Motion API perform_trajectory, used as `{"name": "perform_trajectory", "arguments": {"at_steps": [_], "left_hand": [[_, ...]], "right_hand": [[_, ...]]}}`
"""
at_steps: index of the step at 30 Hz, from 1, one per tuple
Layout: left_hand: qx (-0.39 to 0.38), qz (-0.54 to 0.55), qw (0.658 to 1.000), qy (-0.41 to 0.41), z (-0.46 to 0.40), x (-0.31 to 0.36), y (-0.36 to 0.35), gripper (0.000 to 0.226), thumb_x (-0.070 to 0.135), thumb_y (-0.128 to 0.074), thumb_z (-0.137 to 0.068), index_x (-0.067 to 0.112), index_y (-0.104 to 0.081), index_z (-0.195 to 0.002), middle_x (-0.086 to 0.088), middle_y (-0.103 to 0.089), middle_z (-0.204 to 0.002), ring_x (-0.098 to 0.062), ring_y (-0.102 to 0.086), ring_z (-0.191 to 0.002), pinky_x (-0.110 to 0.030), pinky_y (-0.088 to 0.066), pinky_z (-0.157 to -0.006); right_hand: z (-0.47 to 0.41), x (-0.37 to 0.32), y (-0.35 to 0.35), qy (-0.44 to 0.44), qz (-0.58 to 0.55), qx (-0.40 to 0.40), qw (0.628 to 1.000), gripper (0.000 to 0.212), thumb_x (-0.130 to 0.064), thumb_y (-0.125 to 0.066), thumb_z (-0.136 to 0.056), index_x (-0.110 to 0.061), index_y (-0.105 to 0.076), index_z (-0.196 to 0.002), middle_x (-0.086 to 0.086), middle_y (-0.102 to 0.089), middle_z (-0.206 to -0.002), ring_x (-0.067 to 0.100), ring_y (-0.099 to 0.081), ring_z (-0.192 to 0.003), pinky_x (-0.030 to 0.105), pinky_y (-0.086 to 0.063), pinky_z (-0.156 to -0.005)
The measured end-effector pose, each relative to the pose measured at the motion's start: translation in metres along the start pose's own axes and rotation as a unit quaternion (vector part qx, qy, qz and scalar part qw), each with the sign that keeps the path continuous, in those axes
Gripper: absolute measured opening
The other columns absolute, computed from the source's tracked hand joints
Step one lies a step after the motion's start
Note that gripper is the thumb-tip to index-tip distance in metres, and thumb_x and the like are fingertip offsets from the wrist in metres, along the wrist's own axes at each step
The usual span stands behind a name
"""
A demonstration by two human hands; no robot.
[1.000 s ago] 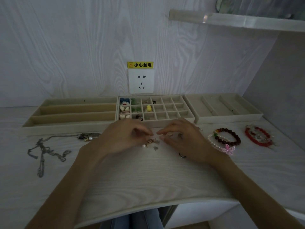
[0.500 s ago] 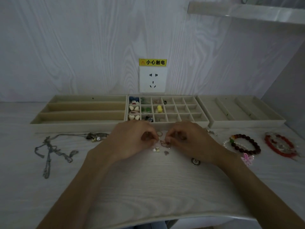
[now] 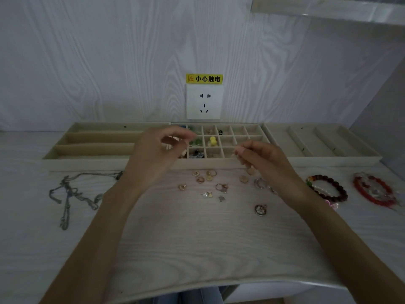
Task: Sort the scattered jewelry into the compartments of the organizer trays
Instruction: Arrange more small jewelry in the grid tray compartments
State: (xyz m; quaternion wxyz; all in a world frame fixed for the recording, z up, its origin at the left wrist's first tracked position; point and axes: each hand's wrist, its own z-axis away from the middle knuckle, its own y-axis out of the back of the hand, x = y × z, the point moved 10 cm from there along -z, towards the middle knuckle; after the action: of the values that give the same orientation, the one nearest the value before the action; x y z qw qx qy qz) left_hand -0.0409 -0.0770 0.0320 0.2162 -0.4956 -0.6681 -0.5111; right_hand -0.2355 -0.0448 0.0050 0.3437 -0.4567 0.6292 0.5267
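Both hands hover over the grid tray (image 3: pixel 238 165), presumably to drop pieces: left hand (image 3: pixel 153 154) and right hand (image 3: pixel 260 156) have curled, pinched fingers; contents cannot be told. Rings (image 3: pixel 210 178) lie at 6 o'clock of the tray on the tabletop (image 3: pixel 197 249).

Your left hand (image 3: pixel 157 150) covers the left columns of the gridded tray (image 3: pixel 238 133), hiding what lies in them, and whether its curled fingertips pinch anything is too blurred to tell. Your right hand (image 3: pixel 260 157) hides its own fingertips' contents likewise. The small pieces (image 3: pixel 209 178) on the desk (image 3: pixel 197 238) are too small to identify. The shelf (image 3: pixel 328 7) is cut off at the top edge.
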Motion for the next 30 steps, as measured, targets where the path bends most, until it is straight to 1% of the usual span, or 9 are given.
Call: {"name": "perform_trajectory", "arguments": {"at_steps": [2,4,8,10,14,19,23,28,30], "left_hand": [[0.038,-0.048,0.998,0.008,0.000,-0.006,0.013,0.019,0.017,-0.065,-0.086,0.036,-0.069,-0.089,0.024,-0.067,-0.086,-0.001,-0.064,-0.080,-0.015,-0.049,-0.075],[0.035,-0.110,0.993,0.017,0.003,-0.011,0.018,0.019,0.019,-0.066,-0.085,0.037,-0.070,-0.089,0.024,-0.066,-0.085,0.000,-0.063,-0.079,-0.024,-0.051,-0.076],[-0.071,-0.161,0.984,0.027,0.009,-0.018,0.001,0.015,0.024,-0.070,-0.081,0.039,-0.070,-0.083,0.022,-0.068,-0.085,0.001,-0.063,-0.079,-0.029,-0.053,-0.070],[-0.112,-0.170,0.979,0.026,0.011,-0.018,-0.006,0.016,0.024,-0.072,-0.079,0.041,-0.071,-0.080,0.023,-0.068,-0.085,0.004,-0.062,-0.076,-0.025,-0.051,-0.071],[-0.194,-0.183,0.963,0.040,0.017,-0.026,-0.020,0.024,0.024,-0.074,-0.075,0.048,-0.067,-0.074,0.027,-0.067,-0.075,0.008,-0.061,-0.074,-0.015,-0.045,-0.067],[-0.250,-0.148,0.955,0.060,0.025,-0.031,-0.032,0.030,0.031,-0.079,-0.061,0.043,-0.071,-0.087,0.024,-0.069,-0.079,0.006,-0.062,-0.071,-0.026,-0.053,-0.075],[-0.246,-0.162,0.953,0.068,0.024,-0.036,-0.030,0.022,0.039,-0.083,-0.064,0.038,-0.074,-0.083,0.026,-0.068,-0.075,0.009,-0.062,-0.072,-0.017,-0.048,-0.069],[-0.247,-0.114,0.959,0.085,0.025,-0.038,-0.029,0.010,0.034,-0.079,-0.071,0.031,-0.077,-0.080,0.019,-0.072,-0.076,0.003,-0.066,-0.075,-0.023,-0.052,-0.077],[-0.225,-0.061,0.968,0.092,0.022,-0.030,-0.029,0.007,0.028,-0.076,-0.075,0.029,-0.077,-0.082,0.018,-0.072,-0.076,0.006,-0.065,-0.072,-0.013,-0.048,-0.070]], "right_hand": [[0.000,0.002,0.007,0.010,0.064,0.012,0.998,0.016,-0.020,-0.058,-0.090,-0.023,-0.067,-0.076,-0.012,-0.058,-0.064,0.002,-0.051,-0.065,0.014,-0.041,-0.065],[0.002,0.005,0.006,0.032,0.184,0.001,0.982,0.012,-0.022,-0.063,-0.086,-0.025,-0.068,-0.075,-0.010,-0.061,-0.066,0.004,-0.050,-0.061,0.016,-0.041,-0.062],[0.004,0.016,-0.001,0.037,0.288,-0.027,0.956,0.005,-0.032,-0.068,-0.079,-0.029,-0.071,-0.077,-0.012,-0.062,-0.068,0.005,-0.053,-0.064,0.028,-0.048,-0.066],[0.003,0.018,-0.004,0.043,0.292,-0.046,0.954,0.004,-0.033,-0.069,-0.079,-0.032,-0.072,-0.079,-0.013,-0.064,-0.071,0.005,-0.057,-0.069,0.031,-0.051,-0.068],[0.003,0.018,-0.003,0.036,0.244,-0.052,0.968,0.010,-0.030,-0.067,-0.083,-0.035,-0.073,-0.090,-0.016,-0.068,-0.076,0.005,-0.060,-0.074,0.025,-0.050,-0.071],[0.004,0.019,-0.003,0.045,0.251,-0.050,0.966,0.021,-0.017,-0.069,-0.081,-0.035,-0.072,-0.093,-0.014,-0.067,-0.078,0.006,-0.062,-0.077,0.029,-0.052,-0.076],[0.003,0.021,-0.001,0.040,0.256,-0.054,0.964,0.021,-0.019,-0.071,-0.080,-0.035,-0.071,-0.094,-0.015,-0.065,-0.078,0.003,-0.060,-0.075,0.024,-0.050,-0.073],[0.002,0.020,0.011,0.032,0.254,-0.039,0.966,0.014,-0.025,-0.069,-0.082,-0.034,-0.072,-0.092,-0.016,-0.067,-0.080,0.002,-0.060,-0.076,0.021,-0.047,-0.071],[0.002,0.018,0.016,0.033,0.251,-0.031,0.967,0.011,-0.027,-0.066,-0.084,-0.032,-0.072,-0.091,-0.017,-0.068,-0.081,0.002,-0.059,-0.075,0.018,-0.045,-0.067]]}}
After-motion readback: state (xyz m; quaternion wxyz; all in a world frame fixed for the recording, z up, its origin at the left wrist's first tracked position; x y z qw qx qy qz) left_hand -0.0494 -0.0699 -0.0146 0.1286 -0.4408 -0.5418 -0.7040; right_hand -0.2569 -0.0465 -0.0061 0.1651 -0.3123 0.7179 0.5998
